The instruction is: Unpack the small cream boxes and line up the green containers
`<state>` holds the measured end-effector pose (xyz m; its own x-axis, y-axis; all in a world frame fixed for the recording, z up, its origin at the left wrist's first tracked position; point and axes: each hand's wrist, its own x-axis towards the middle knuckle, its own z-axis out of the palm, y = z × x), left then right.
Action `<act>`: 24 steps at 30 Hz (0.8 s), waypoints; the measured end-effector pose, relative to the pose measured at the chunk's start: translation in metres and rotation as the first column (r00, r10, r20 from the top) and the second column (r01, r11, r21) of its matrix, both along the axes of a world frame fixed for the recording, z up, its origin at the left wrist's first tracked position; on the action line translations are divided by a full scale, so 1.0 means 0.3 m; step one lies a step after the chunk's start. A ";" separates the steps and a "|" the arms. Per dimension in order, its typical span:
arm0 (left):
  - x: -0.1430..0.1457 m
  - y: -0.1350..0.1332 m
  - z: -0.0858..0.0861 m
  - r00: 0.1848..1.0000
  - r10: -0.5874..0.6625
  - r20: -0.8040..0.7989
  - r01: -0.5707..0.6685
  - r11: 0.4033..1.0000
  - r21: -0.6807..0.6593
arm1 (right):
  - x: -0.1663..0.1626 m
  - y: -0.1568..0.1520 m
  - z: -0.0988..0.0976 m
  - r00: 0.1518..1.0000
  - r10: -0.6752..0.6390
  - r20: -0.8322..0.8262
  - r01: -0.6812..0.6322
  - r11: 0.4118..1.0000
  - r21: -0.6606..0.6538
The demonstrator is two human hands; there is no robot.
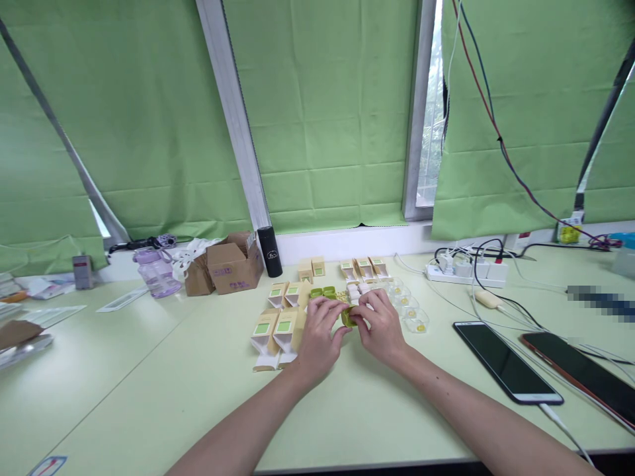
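Between my two hands is a small green square piece, shaped like a shallow cup or tray. My left hand grips its left side with thumb and fingers. The fingers of my right hand pinch it from the right and partly cover it. Just behind lie more green pieces and several small white items. Left of my left hand stand several open tan cartons with green labels and white flaps. Clear round plastic cups with yellow centres sit beyond my right hand.
More cartons stand farther back. At the left are a brown cardboard box, a black cylinder and a purple bottle. A phone, a second phone, a power strip and loose cables occupy the right side.
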<state>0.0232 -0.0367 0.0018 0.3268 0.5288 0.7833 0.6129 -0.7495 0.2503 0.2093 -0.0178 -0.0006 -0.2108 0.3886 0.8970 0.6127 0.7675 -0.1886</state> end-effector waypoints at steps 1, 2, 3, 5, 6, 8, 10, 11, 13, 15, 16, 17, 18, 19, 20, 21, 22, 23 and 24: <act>0.000 0.000 0.000 1.000 0.005 -0.004 -0.005 1.000 0.005 | -0.001 -0.001 0.002 1.000 0.000 0.003 0.000 1.000 0.000; 0.000 0.000 0.001 1.000 0.011 -0.009 -0.011 1.000 0.009 | -0.001 -0.002 0.004 1.000 -0.001 0.006 0.001 1.000 0.001; 0.000 0.000 0.002 1.000 0.017 -0.014 -0.017 1.000 0.013 | -0.002 -0.003 0.006 1.000 -0.002 0.010 0.002 1.000 0.002; 0.001 -0.001 0.005 0.999 0.027 -0.022 -0.027 0.999 0.021 | -0.003 -0.004 0.009 1.000 -0.002 0.013 0.002 1.000 0.001; 0.001 -0.001 0.006 0.999 0.032 -0.026 -0.031 0.999 0.024 | -0.004 -0.005 0.009 1.000 -0.001 0.014 0.001 1.000 -0.002; 0.002 -0.001 0.007 0.999 0.039 -0.032 -0.038 0.999 0.028 | -0.004 -0.005 0.008 1.000 -0.001 0.016 0.001 1.000 -0.006; 0.002 0.000 0.007 0.998 0.046 -0.035 -0.045 0.998 0.033 | -0.005 -0.004 0.006 1.000 -0.002 0.019 0.002 1.000 -0.006; 0.002 0.001 0.007 0.998 0.050 -0.037 -0.049 0.998 0.036 | -0.004 -0.003 0.005 1.000 -0.002 0.021 0.003 1.000 -0.005; 0.002 0.001 0.007 0.998 0.056 -0.042 -0.054 0.998 0.042 | -0.004 0.000 0.002 1.000 -0.001 0.021 0.002 1.000 -0.004; 0.001 0.002 0.007 0.997 0.060 -0.048 -0.058 0.997 0.043 | -0.003 0.001 0.000 1.000 0.003 0.021 -0.002 1.000 -0.003; 0.001 0.002 0.007 0.997 0.062 -0.051 -0.060 0.997 0.042 | -0.003 0.002 -0.001 1.000 0.004 0.021 -0.004 1.000 -0.002; 0.001 0.002 0.007 0.996 0.065 -0.053 -0.063 0.997 0.041 | -0.003 0.001 -0.001 1.000 0.005 0.020 -0.005 1.000 -0.001; 0.001 0.002 0.007 0.996 0.069 -0.055 -0.067 0.997 0.041 | -0.003 0.001 0.000 1.000 0.005 0.020 -0.005 1.000 0.001; 0.001 0.002 0.006 0.996 0.073 -0.055 -0.071 0.997 0.041 | -0.003 0.000 0.000 1.000 0.005 0.020 -0.005 1.000 0.003; 0.001 0.002 0.006 0.996 0.077 -0.055 -0.075 0.996 0.042 | -0.003 -0.001 0.001 1.000 0.005 0.020 -0.005 1.000 0.005; 0.001 0.002 0.006 0.995 0.081 -0.054 -0.078 0.996 0.043 | -0.004 -0.003 0.002 1.000 0.005 0.020 -0.005 1.000 0.007; 0.001 0.002 0.006 0.995 0.084 -0.054 -0.081 0.996 0.044 | -0.004 -0.004 0.002 1.000 0.005 0.020 -0.005 1.000 0.008; 0.001 0.002 0.005 0.995 0.086 -0.054 -0.084 0.996 0.044 | -0.004 -0.004 0.003 1.000 0.006 0.020 -0.006 1.000 0.008; 0.000 0.003 0.005 0.995 0.089 -0.053 -0.087 0.995 0.044 | -0.005 -0.005 0.003 1.000 0.006 0.021 -0.006 1.000 0.008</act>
